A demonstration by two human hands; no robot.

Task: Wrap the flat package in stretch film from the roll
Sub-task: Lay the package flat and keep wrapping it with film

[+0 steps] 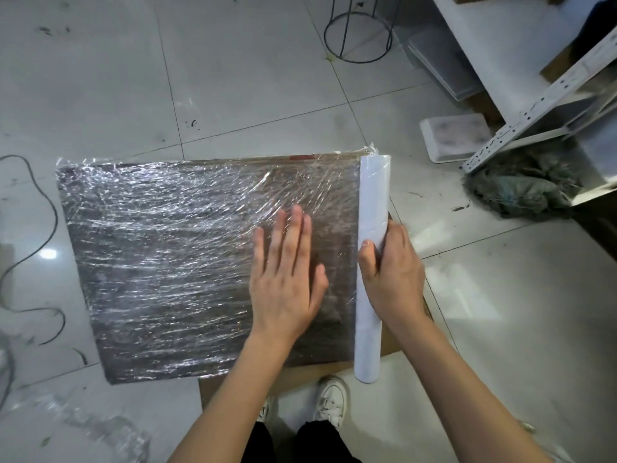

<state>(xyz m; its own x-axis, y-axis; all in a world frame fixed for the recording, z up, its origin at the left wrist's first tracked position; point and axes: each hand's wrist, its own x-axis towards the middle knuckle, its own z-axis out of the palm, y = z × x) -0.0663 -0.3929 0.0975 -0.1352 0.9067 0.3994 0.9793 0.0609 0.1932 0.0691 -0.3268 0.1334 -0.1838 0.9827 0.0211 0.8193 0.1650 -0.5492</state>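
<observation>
On the tiled floor (233, 78) lies our flat package (167, 262), film-covered. Our left hand (287, 279) presses it, fingers straight and slightly spread; our right hand (394, 272) grips the roll (372, 208) at its right edge. We should keep tension and smooth outward.

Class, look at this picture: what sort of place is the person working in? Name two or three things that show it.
Probably a storeroom or workshop floor. The flat package lies on scuffed floor tiles, a perforated metal shelving rack stands at the right, and a mop head lies beside it.
</observation>
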